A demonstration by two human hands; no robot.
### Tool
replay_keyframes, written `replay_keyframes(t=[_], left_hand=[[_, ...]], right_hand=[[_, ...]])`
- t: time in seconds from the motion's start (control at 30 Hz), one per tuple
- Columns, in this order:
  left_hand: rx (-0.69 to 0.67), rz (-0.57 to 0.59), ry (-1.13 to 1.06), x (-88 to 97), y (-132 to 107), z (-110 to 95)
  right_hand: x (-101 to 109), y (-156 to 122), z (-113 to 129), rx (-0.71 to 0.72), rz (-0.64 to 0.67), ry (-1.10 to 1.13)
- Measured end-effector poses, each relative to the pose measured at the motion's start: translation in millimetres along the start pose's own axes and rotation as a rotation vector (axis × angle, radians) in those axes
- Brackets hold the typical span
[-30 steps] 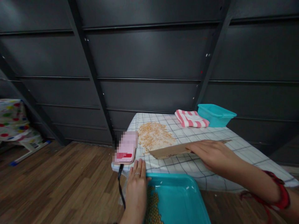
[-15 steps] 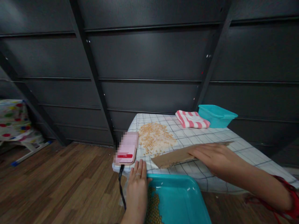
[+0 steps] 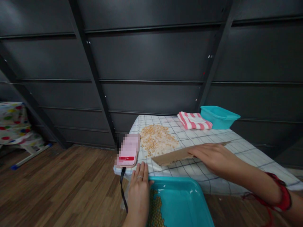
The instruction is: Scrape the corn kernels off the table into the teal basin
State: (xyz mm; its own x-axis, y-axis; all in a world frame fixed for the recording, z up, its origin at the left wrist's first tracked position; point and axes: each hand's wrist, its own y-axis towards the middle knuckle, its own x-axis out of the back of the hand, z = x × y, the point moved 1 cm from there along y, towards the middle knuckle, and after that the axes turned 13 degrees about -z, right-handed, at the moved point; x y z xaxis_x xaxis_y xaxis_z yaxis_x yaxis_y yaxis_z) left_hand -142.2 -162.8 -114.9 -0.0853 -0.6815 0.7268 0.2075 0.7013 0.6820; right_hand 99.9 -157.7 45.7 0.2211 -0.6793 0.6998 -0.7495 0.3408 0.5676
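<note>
My right hand (image 3: 210, 154) is closed on a long strip of brown cardboard (image 3: 174, 156), which stands on edge on the checked tablecloth. Just beyond the strip's left end lies a loose pile of yellow beans mixed with white rice-like grains (image 3: 157, 140). My left hand (image 3: 138, 189) grips the corner of a teal tray (image 3: 182, 201), thumb over the rim and fingers stretched along its outer side. The tray sits low against the table's front edge. Greenish-brown beans (image 3: 156, 211) lie in its left part, partly hidden by my left hand.
A pink phone (image 3: 129, 149) with a black strap (image 3: 122, 186) lies at the table's left edge. Towards the back right are a folded pink-and-white striped cloth (image 3: 194, 121) and a teal basin (image 3: 219, 118). A dark panelled wall (image 3: 151, 56) stands behind the table.
My right hand and the cardboard strip have shifted slightly left and away from me, nearer the pile. My left hand and the tray have stayed in place.
</note>
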Motion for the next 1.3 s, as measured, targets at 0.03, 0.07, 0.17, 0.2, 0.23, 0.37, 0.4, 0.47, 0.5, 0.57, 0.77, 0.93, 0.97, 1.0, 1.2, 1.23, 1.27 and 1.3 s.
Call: replay_keyframes(t=[0.03,0.07,0.17,0.2,0.23,0.37,0.4,0.47,0.5,0.57,0.77,0.93,0.97,1.0,1.2,1.23,1.27,1.3], left_hand=[[0.006,-0.01,-0.006,-0.8,0,0],[0.009,-0.02,-0.009,-1.3,-1,0],[0.005,-0.029,0.001,-0.7,0,1],[-0.007,-0.029,0.005,0.1,0,1],[-0.022,-0.028,0.009,0.9,0,2],[-0.056,-0.023,0.019,2.7,1,4],[-0.056,-0.021,0.018,2.8,1,4],[-0.06,-0.025,0.014,3.2,1,3],[-0.061,-0.028,0.016,3.8,2,2],[-0.055,-0.033,0.029,6.0,3,1],[-0.062,-0.054,-0.005,10.8,5,1],[-0.037,-0.009,-0.044,-0.5,-3,5],[-0.046,-0.009,-0.045,-2.6,-5,6],[-0.049,-0.01,-0.048,-4.0,-6,6],[-0.027,0.006,-0.048,1.6,-2,4],[-0.024,0.008,-0.046,3.1,0,4],[-0.022,0.008,-0.047,4.2,1,4],[-0.02,0.01,-0.051,5.0,1,4]], right_hand=[[4,-2,0,-0.003,-0.005,0.001],[7,-3,-1,-0.005,-0.01,0.003],[14,-5,-2,-0.002,-0.014,0.01],[14,-5,-3,-0.002,-0.014,0.007],[13,-4,-4,-0.006,-0.014,0.001],[3,3,-5,-0.002,-0.019,-0.023],[1,4,-5,0.001,-0.02,-0.022],[-1,5,-4,0.0,-0.021,-0.007],[-1,4,-4,-0.003,-0.019,0.003],[2,1,-4,-0.002,-0.018,0.019],[13,-6,-5,0.006,-0.038,0.038],[2,-1,-7,-0.016,-0.039,-0.024],[0,0,-7,-0.019,-0.028,-0.021],[-3,0,-6,-0.021,-0.018,-0.014],[5,-4,-4,-0.025,0.024,0.039],[7,-5,-4,-0.025,0.02,0.045],[9,-6,-4,-0.024,0.011,0.047],[11,-7,-4,-0.024,0.0,0.047]])
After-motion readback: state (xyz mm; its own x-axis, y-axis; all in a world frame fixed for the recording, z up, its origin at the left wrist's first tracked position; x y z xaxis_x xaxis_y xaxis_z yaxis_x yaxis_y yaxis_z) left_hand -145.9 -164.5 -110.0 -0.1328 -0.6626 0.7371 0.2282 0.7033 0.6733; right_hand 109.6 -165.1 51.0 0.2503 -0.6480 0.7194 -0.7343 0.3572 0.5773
